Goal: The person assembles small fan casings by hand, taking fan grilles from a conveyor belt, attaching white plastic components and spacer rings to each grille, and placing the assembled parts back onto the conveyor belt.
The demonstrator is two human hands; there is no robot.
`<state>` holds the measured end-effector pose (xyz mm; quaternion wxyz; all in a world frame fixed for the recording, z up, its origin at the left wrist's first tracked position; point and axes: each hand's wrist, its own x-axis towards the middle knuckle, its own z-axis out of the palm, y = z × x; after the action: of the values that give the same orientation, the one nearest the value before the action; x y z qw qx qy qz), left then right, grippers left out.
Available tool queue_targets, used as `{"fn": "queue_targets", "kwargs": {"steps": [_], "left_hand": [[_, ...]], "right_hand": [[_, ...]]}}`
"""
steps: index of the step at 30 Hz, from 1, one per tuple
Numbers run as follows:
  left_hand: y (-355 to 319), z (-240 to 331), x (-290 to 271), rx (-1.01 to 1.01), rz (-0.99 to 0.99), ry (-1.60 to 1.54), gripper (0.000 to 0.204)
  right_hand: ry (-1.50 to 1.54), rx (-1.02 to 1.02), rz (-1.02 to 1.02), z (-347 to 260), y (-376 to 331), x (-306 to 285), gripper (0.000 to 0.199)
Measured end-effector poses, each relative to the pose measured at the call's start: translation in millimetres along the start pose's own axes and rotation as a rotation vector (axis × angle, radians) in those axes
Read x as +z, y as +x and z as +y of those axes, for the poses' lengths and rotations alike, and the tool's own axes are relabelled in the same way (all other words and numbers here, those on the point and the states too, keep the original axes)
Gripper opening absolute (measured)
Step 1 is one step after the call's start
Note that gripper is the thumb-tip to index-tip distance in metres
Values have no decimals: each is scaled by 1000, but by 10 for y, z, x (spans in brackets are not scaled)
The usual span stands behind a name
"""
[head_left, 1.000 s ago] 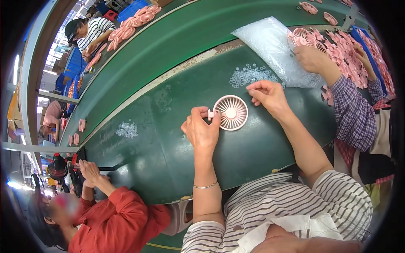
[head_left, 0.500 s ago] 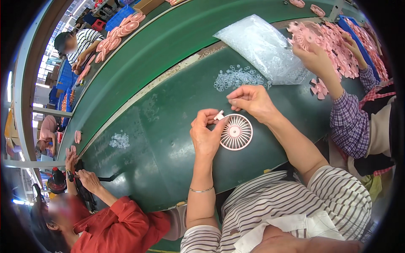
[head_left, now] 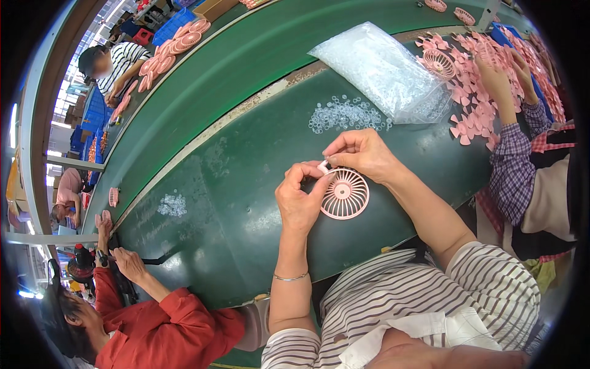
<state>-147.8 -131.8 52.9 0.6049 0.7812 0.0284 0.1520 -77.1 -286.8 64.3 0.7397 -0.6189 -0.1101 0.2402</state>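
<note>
— Left hand (head_left: 299,198)?
— Pinching a small white part (head_left: 322,166) at the rim of a pink round fan grille (head_left: 345,194). Right hand (head_left: 362,152) pinches that same part from above; grille lies flat on the worktop (head_left: 233,184).
— Surface, room?
— Dark green worktop, green conveyor belt (head_left: 246,55) behind, workers seated alongside.
— Packages?
— Loose clear rings (head_left: 347,114) mid-worktop; clear plastic bag (head_left: 384,67) just right; pink fan blades (head_left: 473,92) heaped far right.

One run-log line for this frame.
left hand: pinches small white part | right hand: pinches same part | pink fan grille: on green belt
</note>
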Motion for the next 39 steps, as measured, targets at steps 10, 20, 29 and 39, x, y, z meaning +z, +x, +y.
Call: {"fn": "queue_targets", "kwargs": {"steps": [10,20,29,39], "left_hand": [[-54,96,0,19,3,56,17],[-40,110,9,50,145,97,16],[0,143,-18,192,203,126,29],[21,22,-64,222,165,100,27]], "right_hand": [[-61,-18,-5,-15,-76,25,11],[-123,-266,-75,57,-103,137,17],[291,14,-208,32,-59,117,30],[154,-29,-135,75,-76,203,32]]}}
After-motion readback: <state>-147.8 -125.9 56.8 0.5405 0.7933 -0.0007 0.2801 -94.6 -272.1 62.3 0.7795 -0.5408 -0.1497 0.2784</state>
